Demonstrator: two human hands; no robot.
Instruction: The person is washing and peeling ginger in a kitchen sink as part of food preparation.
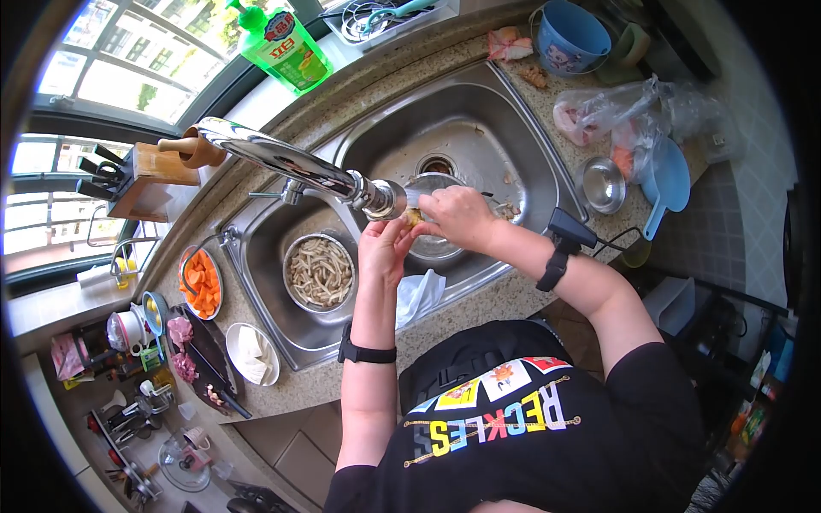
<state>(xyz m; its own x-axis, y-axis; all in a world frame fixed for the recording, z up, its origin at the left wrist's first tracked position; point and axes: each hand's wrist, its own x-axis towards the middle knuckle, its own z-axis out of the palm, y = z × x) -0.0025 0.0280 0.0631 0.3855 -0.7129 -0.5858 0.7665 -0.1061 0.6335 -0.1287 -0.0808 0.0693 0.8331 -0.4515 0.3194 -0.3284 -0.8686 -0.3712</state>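
Note:
My left hand point(384, 250) and my right hand point(464, 219) meet just below the tap's spout point(385, 201), over the right-hand sink. Pinched between their fingers is a small yellowish lump that looks like a piece of ginger point(415, 217), mostly covered by the fingers. Beneath the hands, a metal bowl point(436, 249) sits in the sink, partly hidden by them. A thin dark end shows beside my right hand; what it belongs to I cannot make out.
In the left-hand sink point(256, 256) stands a bowl of pale strips point(321, 272). Sliced carrots point(202, 284), a white dish point(252, 354) and a board with meat point(182, 349) line the left counter. To the right are a metal bowl point(601, 185), plastic bags point(633, 115) and a blue scoop point(665, 181).

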